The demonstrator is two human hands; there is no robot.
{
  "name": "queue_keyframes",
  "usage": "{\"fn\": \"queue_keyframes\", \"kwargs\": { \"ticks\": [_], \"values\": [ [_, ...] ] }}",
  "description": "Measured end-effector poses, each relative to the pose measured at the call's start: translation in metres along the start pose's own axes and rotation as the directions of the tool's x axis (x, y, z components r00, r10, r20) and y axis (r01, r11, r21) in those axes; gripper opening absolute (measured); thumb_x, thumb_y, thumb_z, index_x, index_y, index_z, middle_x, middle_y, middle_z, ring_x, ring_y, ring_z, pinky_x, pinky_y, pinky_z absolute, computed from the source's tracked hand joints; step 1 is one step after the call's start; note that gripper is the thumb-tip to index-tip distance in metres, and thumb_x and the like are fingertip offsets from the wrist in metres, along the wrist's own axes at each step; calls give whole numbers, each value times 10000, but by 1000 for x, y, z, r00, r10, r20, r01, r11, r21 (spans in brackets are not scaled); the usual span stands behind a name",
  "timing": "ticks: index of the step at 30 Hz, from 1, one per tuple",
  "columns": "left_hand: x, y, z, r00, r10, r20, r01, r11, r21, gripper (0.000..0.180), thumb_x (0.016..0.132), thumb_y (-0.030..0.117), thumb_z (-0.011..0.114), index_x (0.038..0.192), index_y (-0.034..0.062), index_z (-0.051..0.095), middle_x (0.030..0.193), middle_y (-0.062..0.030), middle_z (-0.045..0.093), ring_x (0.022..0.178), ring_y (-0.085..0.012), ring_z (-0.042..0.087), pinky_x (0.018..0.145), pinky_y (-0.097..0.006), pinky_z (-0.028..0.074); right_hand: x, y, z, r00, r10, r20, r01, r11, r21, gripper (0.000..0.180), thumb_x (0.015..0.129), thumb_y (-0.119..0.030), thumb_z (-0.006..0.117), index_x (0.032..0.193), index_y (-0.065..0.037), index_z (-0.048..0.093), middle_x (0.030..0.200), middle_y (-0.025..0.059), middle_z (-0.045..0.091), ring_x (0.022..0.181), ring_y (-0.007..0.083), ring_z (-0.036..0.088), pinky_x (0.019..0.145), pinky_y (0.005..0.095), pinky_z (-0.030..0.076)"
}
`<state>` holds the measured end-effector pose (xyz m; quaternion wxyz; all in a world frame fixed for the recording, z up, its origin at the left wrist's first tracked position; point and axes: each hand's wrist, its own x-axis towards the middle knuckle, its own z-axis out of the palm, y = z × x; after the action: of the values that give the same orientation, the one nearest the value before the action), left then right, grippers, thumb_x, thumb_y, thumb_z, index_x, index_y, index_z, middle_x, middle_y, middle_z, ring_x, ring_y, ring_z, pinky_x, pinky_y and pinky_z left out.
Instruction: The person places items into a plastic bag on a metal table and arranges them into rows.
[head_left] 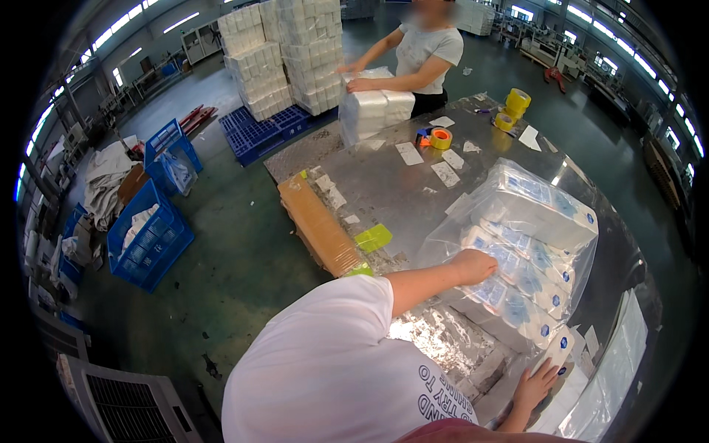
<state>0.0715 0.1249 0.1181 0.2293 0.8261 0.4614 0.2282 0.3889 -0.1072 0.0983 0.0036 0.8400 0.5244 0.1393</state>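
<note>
A large clear plastic bag (442,242) lies on the metal table in front of me. Several white tissue packs with blue print (526,275) fill it in rows. My left hand (475,267) is closed at the bag's near left side, gripping the film. Below the bag, at the table's near right, my right hand (538,384) rests with spread fingers against the side of another white pack (555,350). Part of that pack is hidden by the hand.
Across the table a person (428,55) handles another bagged bundle (375,111). Yellow tape rolls (518,100), an orange-cored tape roll (441,138) and paper cards lie on the table. A cardboard box (317,225) lines its left edge; flat plastic bags (613,376) lie right. Blue crates (150,240) stand on the floor.
</note>
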Motion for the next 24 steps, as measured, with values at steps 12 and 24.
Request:
{"fn": "queue_keyframes", "kwargs": {
  "ticks": [12, 24],
  "values": [
    [-3, -2, 2, 999, 33, -30, -33, 999, 2, 239, 915, 279, 488, 927, 119, 665, 908, -101, 687, 862, -339, 637, 768, -467, 497, -73, -5, -63, 852, 326, 410, -430, 882, 194, 908, 747, -228, 687, 1522, -207, 214, 1479, 240, 280, 1326, 424, 344, 1061, 452, 344],
    [-28, 15, -8, 995, 95, 13, -95, 995, -3, 333, 825, 283, 612, 1098, 94, 630, 1059, -117, 666, 1001, -313, 625, 841, -440, 489, -80, 73, -24, 871, 204, 448, -489, 261, 832, 740, 771, -197, 672, 1428, -72, 356, 1314, 181, 463, 1160, 314, 516, 939, 400, 454]
  ]
}}
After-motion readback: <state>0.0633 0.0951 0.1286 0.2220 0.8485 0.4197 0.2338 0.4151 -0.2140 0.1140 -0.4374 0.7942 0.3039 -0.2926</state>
